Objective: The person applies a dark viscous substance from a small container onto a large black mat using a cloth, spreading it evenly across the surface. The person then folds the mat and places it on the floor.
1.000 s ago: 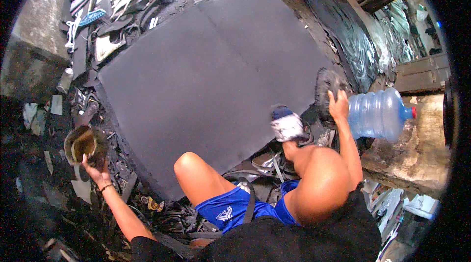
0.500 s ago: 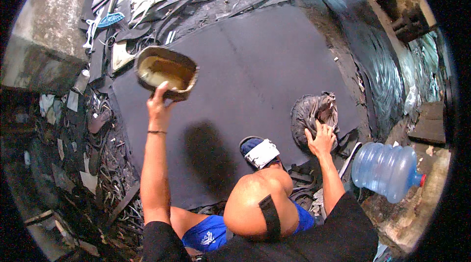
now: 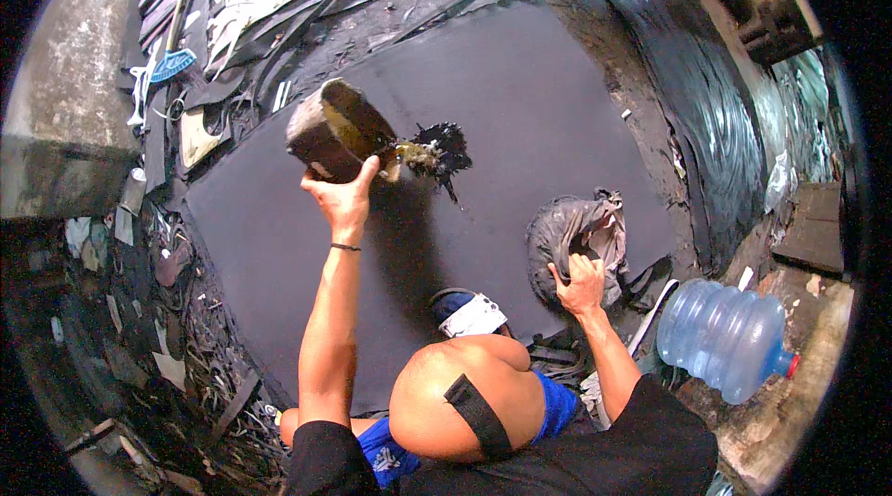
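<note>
My left hand (image 3: 342, 199) grips the near wall of a cut-down container (image 3: 336, 138), brown and dirty outside with a yellowish inside. The container is tilted to the right, and murky liquid (image 3: 420, 158) spills from it. A dark, wet splash (image 3: 448, 149) spreads on the large black sheet (image 3: 520, 87) lying on the ground. At the right part of the sheet, my right hand (image 3: 583, 286) is closed at the near edge of a crumpled grey cloth bundle (image 3: 557, 227). Its fingertips are partly hidden in the folds.
A clear blue water jug (image 3: 723, 338) with a red cap lies on its side at the right. Scraps and strips (image 3: 200, 347) crowd the left. A dark, shiny sheet (image 3: 692, 97) lies at the far right. My sandalled foot (image 3: 469, 312) rests on the sheet's near edge.
The left hand has moved right and tipped the container, which was held level; liquid has come out onto the sheet. The right hand's fingers have closed on the cloth bundle.
</note>
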The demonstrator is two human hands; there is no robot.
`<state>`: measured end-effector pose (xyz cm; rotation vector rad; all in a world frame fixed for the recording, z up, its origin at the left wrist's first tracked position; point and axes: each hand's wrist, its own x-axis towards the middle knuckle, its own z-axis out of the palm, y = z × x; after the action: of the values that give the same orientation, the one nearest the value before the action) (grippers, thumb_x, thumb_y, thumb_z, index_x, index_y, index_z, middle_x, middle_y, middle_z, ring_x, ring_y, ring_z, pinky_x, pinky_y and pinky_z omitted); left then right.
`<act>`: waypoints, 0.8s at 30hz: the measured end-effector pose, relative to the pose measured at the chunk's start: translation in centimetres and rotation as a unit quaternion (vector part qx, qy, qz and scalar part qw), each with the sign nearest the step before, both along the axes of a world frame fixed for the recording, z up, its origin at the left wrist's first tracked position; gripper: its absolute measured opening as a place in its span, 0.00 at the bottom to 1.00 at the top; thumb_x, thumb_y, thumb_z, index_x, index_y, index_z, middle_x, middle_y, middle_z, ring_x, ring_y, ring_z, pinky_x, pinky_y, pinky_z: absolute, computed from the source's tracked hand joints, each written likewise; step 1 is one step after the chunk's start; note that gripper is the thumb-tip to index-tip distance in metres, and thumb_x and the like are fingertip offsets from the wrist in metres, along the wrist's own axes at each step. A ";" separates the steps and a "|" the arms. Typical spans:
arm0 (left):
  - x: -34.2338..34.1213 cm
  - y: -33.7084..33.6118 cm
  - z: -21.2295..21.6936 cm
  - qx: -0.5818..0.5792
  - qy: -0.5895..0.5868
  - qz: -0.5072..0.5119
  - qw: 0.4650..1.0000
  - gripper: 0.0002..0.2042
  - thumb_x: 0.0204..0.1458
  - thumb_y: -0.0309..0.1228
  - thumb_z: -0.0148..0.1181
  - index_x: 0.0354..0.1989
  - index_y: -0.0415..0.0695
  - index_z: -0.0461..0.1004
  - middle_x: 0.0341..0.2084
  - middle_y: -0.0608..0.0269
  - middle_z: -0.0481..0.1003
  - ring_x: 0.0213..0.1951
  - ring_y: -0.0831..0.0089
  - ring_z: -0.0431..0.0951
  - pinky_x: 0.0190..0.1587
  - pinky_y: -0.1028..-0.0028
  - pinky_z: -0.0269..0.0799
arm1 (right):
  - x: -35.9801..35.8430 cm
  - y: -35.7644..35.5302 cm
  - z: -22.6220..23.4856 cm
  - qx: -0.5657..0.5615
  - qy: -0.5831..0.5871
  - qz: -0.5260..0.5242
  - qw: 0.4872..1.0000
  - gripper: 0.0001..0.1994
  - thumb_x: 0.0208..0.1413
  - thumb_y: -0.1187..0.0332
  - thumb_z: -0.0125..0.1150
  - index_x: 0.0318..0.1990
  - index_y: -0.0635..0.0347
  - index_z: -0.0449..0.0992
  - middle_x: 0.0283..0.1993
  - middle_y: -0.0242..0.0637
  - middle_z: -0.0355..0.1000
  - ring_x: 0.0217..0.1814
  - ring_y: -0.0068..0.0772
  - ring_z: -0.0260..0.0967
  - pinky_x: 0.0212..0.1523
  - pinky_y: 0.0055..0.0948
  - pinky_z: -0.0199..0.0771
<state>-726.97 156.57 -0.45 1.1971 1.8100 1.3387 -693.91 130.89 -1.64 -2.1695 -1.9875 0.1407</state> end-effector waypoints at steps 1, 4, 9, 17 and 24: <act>-0.7 0.1 0.1 0.018 0.000 0.005 1.000 0.47 0.28 0.40 0.79 0.52 0.32 0.51 0.48 0.49 0.61 0.51 0.62 0.63 0.57 0.65 0.59 | -0.4 0.6 0.0 0.009 0.002 0.011 1.000 0.16 0.50 0.57 0.60 0.25 0.62 0.69 0.24 0.37 0.63 0.29 0.38 0.62 0.34 0.36 0.56; -2.6 -0.2 1.8 -0.021 -0.120 0.012 0.992 0.33 0.35 0.32 0.74 0.47 0.31 0.62 0.43 0.53 0.69 0.42 0.67 0.72 0.45 0.68 0.73 | -2.2 3.2 -0.3 0.036 0.017 0.053 0.998 0.16 0.51 0.58 0.59 0.22 0.60 0.67 0.23 0.37 0.61 0.29 0.39 0.61 0.34 0.36 0.56; -8.2 -2.1 4.5 -0.121 -0.331 0.122 0.928 0.23 0.42 0.36 0.68 0.45 0.38 0.71 0.39 0.58 0.73 0.39 0.68 0.75 0.36 0.64 0.77 | -9.9 10.4 -1.0 0.007 0.089 0.255 0.963 0.18 0.30 0.63 0.66 0.33 0.58 0.71 0.38 0.34 0.67 0.37 0.35 0.67 0.40 0.37 0.59; -12.0 -6.0 4.8 -0.113 -0.378 0.126 0.910 0.26 0.47 0.43 0.63 0.51 0.43 0.67 0.46 0.62 0.70 0.47 0.68 0.70 0.43 0.63 0.73 | -11.9 32.7 -5.3 -0.027 0.004 0.131 0.991 0.20 0.37 0.64 0.59 0.42 0.58 0.71 0.47 0.36 0.65 0.44 0.35 0.69 0.40 0.40 0.66; -15.0 -10.2 6.3 -0.110 -0.382 0.132 0.908 0.23 0.49 0.47 0.58 0.53 0.52 0.66 0.50 0.65 0.68 0.51 0.67 0.67 0.48 0.59 0.68 | 14.7 50.7 -6.2 0.045 0.018 -0.117 0.992 0.22 0.53 0.53 0.52 0.45 0.63 0.70 0.52 0.46 0.65 0.51 0.50 0.67 0.50 0.43 0.68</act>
<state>-741.96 146.39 5.84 0.2273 1.4934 1.4246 -679.21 181.62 -7.85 -2.3032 -1.6704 0.0536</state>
